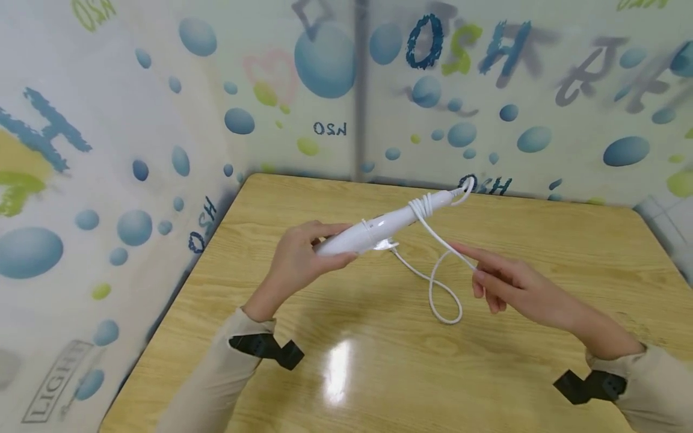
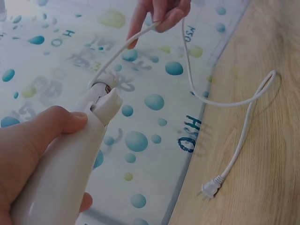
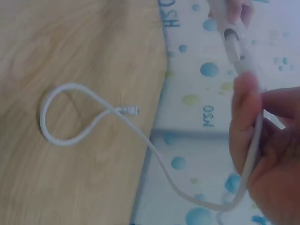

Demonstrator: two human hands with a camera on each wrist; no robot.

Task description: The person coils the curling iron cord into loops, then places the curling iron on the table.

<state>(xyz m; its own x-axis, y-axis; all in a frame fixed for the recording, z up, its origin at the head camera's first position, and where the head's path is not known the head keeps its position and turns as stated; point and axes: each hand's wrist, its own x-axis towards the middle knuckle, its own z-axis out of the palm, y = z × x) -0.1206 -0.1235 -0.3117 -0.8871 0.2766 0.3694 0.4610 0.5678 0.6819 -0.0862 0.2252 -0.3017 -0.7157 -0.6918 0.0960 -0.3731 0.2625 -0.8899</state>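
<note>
My left hand [image 1: 296, 255] grips the thick end of a white curling iron [image 1: 385, 225], raised above the table and tilted up to the right. Its white cord [image 1: 424, 206] is wound several times round the narrow end. From the coils the cord runs taut to my right hand [image 1: 514, 285], which pinches it between thumb and fingers. A short lever [image 2: 107, 107] juts from the iron's body near my left thumb. Beyond my right hand the slack cord [image 3: 77, 87] loops onto the table, ending in a two-pin plug [image 2: 211, 187].
The wood-grain table [image 1: 260, 373] meets a patterned wall sheet [image 1: 303, 138] at its back edge and another along its left side. Black wrist cameras [image 1: 266, 347] sit on both cuffs. A bright light reflection shows on the tabletop.
</note>
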